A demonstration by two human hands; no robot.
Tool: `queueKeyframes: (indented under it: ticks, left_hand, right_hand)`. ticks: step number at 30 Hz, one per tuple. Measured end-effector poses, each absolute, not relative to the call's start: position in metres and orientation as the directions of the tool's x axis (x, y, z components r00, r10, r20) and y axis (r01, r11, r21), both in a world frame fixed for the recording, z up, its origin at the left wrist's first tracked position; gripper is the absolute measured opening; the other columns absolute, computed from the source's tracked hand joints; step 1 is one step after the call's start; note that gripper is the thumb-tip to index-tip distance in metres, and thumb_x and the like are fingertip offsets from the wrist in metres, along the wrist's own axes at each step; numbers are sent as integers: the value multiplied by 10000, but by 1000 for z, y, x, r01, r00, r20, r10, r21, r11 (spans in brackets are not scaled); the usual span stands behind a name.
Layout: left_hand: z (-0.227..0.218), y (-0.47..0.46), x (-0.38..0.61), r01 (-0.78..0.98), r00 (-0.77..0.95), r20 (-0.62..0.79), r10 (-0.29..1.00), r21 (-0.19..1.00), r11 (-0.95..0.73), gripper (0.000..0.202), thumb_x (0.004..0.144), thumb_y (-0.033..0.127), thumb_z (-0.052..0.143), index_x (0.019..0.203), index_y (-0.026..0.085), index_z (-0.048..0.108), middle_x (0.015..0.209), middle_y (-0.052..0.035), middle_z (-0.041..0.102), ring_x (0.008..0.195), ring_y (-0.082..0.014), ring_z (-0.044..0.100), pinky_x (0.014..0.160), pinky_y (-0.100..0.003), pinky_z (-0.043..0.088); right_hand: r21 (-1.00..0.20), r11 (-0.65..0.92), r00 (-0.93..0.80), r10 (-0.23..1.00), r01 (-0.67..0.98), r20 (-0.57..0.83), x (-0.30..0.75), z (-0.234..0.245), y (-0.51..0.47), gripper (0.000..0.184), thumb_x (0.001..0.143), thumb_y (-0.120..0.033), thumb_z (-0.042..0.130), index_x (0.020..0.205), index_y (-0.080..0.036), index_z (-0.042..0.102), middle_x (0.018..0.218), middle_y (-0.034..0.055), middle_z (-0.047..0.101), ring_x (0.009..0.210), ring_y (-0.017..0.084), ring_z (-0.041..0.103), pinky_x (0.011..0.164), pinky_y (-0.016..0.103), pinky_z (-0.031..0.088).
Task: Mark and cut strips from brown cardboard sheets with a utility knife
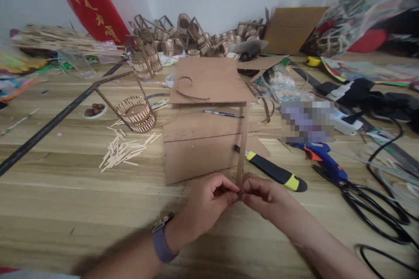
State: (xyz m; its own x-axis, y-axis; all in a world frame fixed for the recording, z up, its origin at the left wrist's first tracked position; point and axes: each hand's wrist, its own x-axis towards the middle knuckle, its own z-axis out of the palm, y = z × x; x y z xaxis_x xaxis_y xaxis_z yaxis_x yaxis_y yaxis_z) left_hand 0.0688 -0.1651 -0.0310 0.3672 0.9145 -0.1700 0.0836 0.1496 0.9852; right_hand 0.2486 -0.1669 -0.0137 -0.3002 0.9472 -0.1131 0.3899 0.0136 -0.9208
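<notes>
A narrow cardboard strip [244, 144] stretches away from my fingers toward the far cardboard sheet [209, 76]. At its near end my left hand [211, 196] pinches it from the left, thumb against fingertips. My right hand [263, 196] grips the same end from the right, the two sets of fingertips almost touching. Beneath the strip lie cut cardboard pieces [196, 152] and a pen [222, 113]. A yellow and black utility knife [275, 171] rests just beyond my right hand, its tip by the strip. On the far sheet sits a curled corrugated strip [193, 96].
Left of the cardboard stand a small stick basket [135, 113], loose wooden sticks [122, 152] and a bowl of brown balls [94, 110]. At right are black-handled scissors [373, 209] and a blue glue gun [322, 161] with cables. Several finished baskets [196, 37] crowd the wall.
</notes>
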Motion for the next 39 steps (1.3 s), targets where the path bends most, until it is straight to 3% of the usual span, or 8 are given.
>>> queueKeyframes:
  ticks: [5, 13, 21, 33, 39]
  left_hand:
    - [-34, -166, 70, -34, 435, -209, 876, 968, 248, 53, 753, 201, 678, 789, 174, 651, 730, 2, 648, 704, -134, 599, 660, -239, 463]
    - [-35, -165, 72, -73, 441, -227, 868, 955, 288, 96, 729, 223, 707, 744, 178, 624, 700, 4, 640, 694, -136, 597, 674, -255, 466]
    - [-39, -167, 73, -61, 391, -169, 905, 976, 209, 62, 751, 210, 647, 711, 182, 608, 744, -22, 675, 731, -152, 624, 696, -262, 479]
    - [-37, -171, 72, 96, 312, 27, 950, 994, -59, 118, 812, 121, 582, 756, 196, 653, 794, -8, 698, 767, -141, 630, 725, -233, 458]
    - [-37, -171, 72, 82, 265, -1, 964, 996, -22, 130, 785, 100, 572, 749, 195, 652, 785, -6, 685, 755, -142, 612, 711, -237, 455]
  right_hand:
    - [-884, 124, -341, 939, 451, -43, 252, -5, -170, 159, 744, -209, 542, 587, -230, 540, 613, -19, 562, 552, 122, 498, 453, 216, 365]
    - [-834, 184, -329, 944, 520, 3, 252, -6, -175, 157, 747, -141, 529, 619, -227, 559, 665, -11, 617, 560, 118, 532, 441, 215, 357]
    - [-800, 217, -273, 959, 559, 69, 247, -5, -180, 145, 740, -118, 526, 662, -224, 588, 705, -1, 599, 561, 114, 528, 442, 220, 369]
    - [-798, 254, -244, 960, 546, 139, 244, -11, -179, 161, 771, -118, 523, 698, -228, 615, 729, 9, 611, 600, 129, 565, 441, 229, 390]
    - [-783, 312, -248, 946, 539, 206, 243, -13, -179, 174, 812, -136, 516, 696, -227, 608, 727, 18, 612, 604, 136, 569, 465, 230, 415]
